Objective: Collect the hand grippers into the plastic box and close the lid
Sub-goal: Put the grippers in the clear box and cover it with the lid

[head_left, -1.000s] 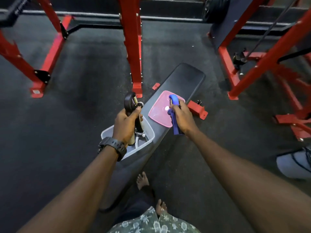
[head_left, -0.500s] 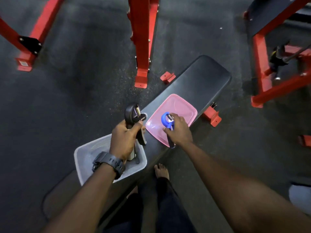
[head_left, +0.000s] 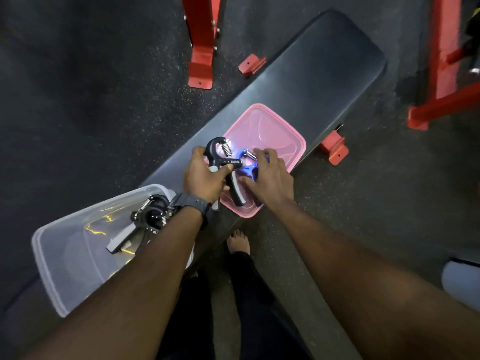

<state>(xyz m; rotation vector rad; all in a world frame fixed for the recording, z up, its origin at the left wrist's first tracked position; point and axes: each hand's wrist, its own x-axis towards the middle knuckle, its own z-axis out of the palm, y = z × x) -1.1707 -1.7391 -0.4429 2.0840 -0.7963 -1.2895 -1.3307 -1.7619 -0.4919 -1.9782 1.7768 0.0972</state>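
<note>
Behind the left hand, near its wrist, the clear plastic box sat on the desk with a gripper already inside. That hand, which half a second before hovered over the box, had swung out over the pink lid, still clenched on the black hand gripper. Just right of it, the right hand lay loosely curled over the blue hand gripper on the lid, so both likely remained to be boxed.

Both forearms are bare, with no sleeves reaching them. The left hand has a chunky black digital wristwatch with a ridged rubber strap buckled just behind it. The right hand wears nothing. Below, dark trousers end at a bare foot.
</note>
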